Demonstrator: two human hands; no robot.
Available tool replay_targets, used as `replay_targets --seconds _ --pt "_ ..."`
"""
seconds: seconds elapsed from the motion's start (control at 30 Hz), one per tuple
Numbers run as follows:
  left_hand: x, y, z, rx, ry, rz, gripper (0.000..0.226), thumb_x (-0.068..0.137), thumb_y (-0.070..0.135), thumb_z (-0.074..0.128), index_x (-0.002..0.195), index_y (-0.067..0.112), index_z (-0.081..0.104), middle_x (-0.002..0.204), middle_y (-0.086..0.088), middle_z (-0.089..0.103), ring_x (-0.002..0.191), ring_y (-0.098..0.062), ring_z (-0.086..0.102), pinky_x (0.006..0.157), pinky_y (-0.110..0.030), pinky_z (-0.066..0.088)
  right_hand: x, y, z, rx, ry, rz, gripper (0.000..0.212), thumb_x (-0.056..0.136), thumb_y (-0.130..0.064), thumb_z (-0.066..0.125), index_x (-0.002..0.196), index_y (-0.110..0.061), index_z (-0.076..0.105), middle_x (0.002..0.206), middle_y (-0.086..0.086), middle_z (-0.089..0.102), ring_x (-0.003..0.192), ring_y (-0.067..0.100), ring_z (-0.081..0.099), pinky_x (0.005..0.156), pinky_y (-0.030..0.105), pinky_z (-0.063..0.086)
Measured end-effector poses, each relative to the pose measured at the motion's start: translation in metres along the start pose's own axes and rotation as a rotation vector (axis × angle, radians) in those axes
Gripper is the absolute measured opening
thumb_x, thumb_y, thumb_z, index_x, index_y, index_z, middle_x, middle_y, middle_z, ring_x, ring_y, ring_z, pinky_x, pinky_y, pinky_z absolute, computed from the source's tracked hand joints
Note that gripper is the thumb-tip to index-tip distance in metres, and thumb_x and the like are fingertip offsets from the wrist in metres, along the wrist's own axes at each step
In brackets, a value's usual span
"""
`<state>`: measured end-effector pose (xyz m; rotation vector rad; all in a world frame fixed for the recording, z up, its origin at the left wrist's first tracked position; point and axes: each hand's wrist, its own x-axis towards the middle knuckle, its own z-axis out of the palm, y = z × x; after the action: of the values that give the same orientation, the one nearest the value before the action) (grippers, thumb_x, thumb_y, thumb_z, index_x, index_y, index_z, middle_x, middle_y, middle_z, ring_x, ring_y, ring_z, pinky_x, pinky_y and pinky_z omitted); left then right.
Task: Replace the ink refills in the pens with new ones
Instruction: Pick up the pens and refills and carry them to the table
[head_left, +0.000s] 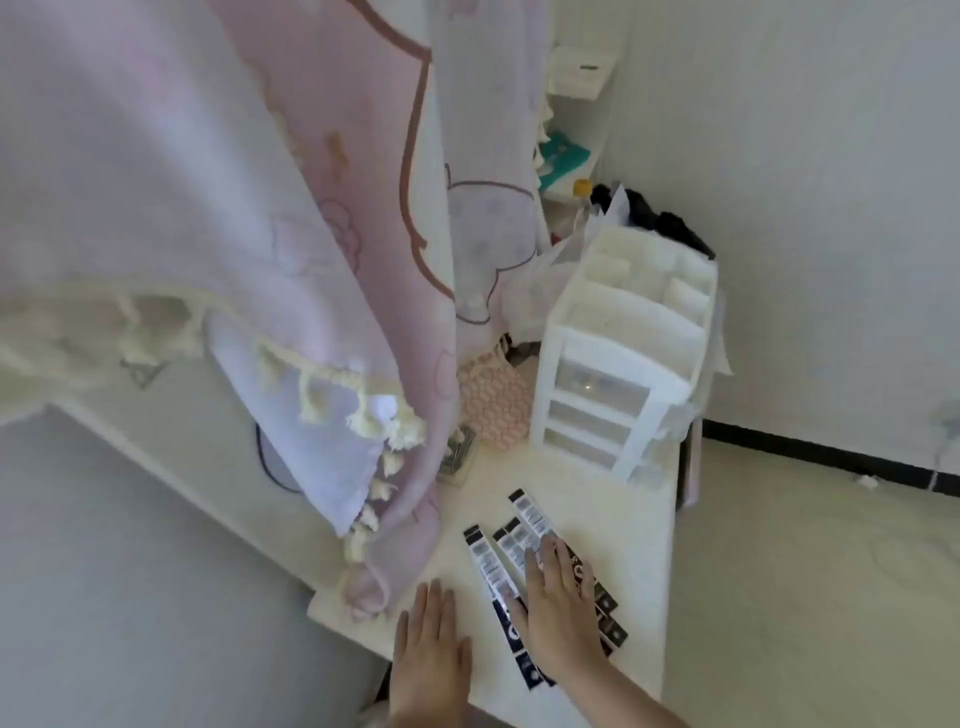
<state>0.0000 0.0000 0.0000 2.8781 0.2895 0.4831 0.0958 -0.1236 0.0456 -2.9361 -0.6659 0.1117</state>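
Head view: the refill packets (496, 564), long flat black-and-clear sleeves, lie side by side on the white desk (613, 525), in front of the white drawer organizer (613, 374). At least four packets can be made out; those under the hand make the exact count uncertain. The right hand (558, 608) rests flat on them, fingers straight and spread, gripping nothing. The left hand (431, 649) lies flat on the desk just beside them, fingers straight. Judged light, thin, flexible and slick; each is best pinched at one end. No pens are visible. A pink tasselled curtain (311, 260) hangs at left.
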Motion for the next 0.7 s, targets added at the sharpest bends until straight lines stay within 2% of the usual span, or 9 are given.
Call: replay_targets --seconds 0.1,0.17,0.2,0.27,0.37,0.47,0.53,0.6,0.7 --pt "0.025 -0.007 -0.005 0.061 -0.074 -0.123 0.053 0.096 0.033 -0.003 0.144 0.014 0.008 0.153 -0.012 0.007 0.141 -0.016 -0.005 0.112 -0.027 -0.006 0.013 -0.005 0.006 0.026 -0.036 0.046 0.080 0.091 -0.049 -0.002 0.101 -0.009 0.066 0.111 0.018 0.065 0.115 0.027 0.036 0.093 0.056 0.033" --pt "0.031 -0.007 -0.002 0.048 -0.126 -0.144 0.057 0.097 0.031 0.003 0.132 0.005 0.041 0.129 -0.018 0.052 0.131 -0.024 0.034 0.110 -0.029 0.022 0.017 -0.005 0.011 -0.014 -0.093 0.080 0.078 0.090 -0.052 -0.004 0.108 -0.009 0.059 0.114 0.019 0.063 0.116 0.029 0.036 0.084 0.059 0.046" --pt "0.032 -0.004 -0.003 0.041 -0.181 -0.157 0.055 0.095 0.029 0.013 0.117 0.004 0.057 0.116 -0.016 0.063 0.117 -0.027 0.052 0.098 -0.033 0.041 0.016 -0.004 0.015 -0.020 -0.143 0.080 0.074 0.089 -0.053 -0.004 0.112 -0.010 0.053 0.115 0.019 0.063 0.116 0.030 0.035 0.080 0.060 0.046" --pt "0.037 -0.005 -0.002 0.066 -0.231 -0.126 0.050 0.084 0.030 0.029 0.100 0.003 0.068 0.108 -0.015 0.067 0.100 -0.030 0.064 0.076 -0.041 0.054 0.018 0.002 0.018 -0.029 -0.188 0.085 0.070 0.089 -0.055 -0.003 0.113 -0.011 0.046 0.116 0.021 0.062 0.116 0.032 0.036 0.077 0.061 0.046" --pt "0.035 -0.008 0.004 0.098 -0.209 -0.116 0.051 0.095 0.032 0.016 0.111 0.005 0.056 0.111 -0.016 0.065 0.106 -0.031 0.060 0.098 -0.038 0.037 0.021 0.012 0.005 -0.009 -0.272 0.082 0.065 0.090 -0.054 0.014 0.113 -0.008 0.054 0.122 0.024 0.056 0.118 0.040 0.046 0.081 0.064 0.042" --pt "0.031 -0.008 0.002 0.035 -0.240 -0.159 0.054 0.097 0.037 0.003 0.118 0.005 0.041 0.121 -0.018 0.059 0.129 -0.029 0.031 0.112 -0.028 0.000 0.026 0.007 -0.007 0.047 -0.361 0.132 0.056 0.085 -0.039 0.047 0.133 -0.011 0.036 0.147 0.022 0.022 0.138 0.035 0.017 0.107 0.061 0.013" --pt "0.034 -0.008 -0.001 -0.023 -0.255 -0.177 0.054 0.097 0.038 0.004 0.120 0.005 0.039 0.129 -0.017 0.049 0.139 -0.022 0.010 0.112 -0.027 -0.006 0.024 -0.002 -0.007 0.115 -0.245 0.211 0.052 0.079 -0.034 0.056 0.121 -0.005 0.050 0.133 0.027 0.043 0.127 0.040 0.038 0.098 0.065 0.027" --pt "0.033 -0.007 -0.001 -0.032 -0.264 -0.183 0.054 0.097 0.038 0.004 0.119 0.004 0.040 0.125 -0.019 0.053 0.133 -0.025 0.023 0.112 -0.029 0.001 0.019 -0.010 -0.005 0.091 -0.248 0.228 0.049 0.085 -0.043 0.038 0.103 -0.004 0.061 0.107 0.022 0.065 0.101 0.036 0.062 0.078 0.062 0.046" --pt "0.033 -0.006 0.000 -0.048 -0.249 -0.170 0.054 0.097 0.037 0.004 0.117 0.003 0.042 0.125 -0.019 0.053 0.120 -0.026 0.035 0.110 -0.032 0.011 0.007 -0.018 0.002 0.153 -0.262 0.269 0.061 0.095 -0.041 0.004 0.110 -0.005 0.050 0.104 0.016 0.066 0.105 0.028 0.052 0.087 0.054 0.043"
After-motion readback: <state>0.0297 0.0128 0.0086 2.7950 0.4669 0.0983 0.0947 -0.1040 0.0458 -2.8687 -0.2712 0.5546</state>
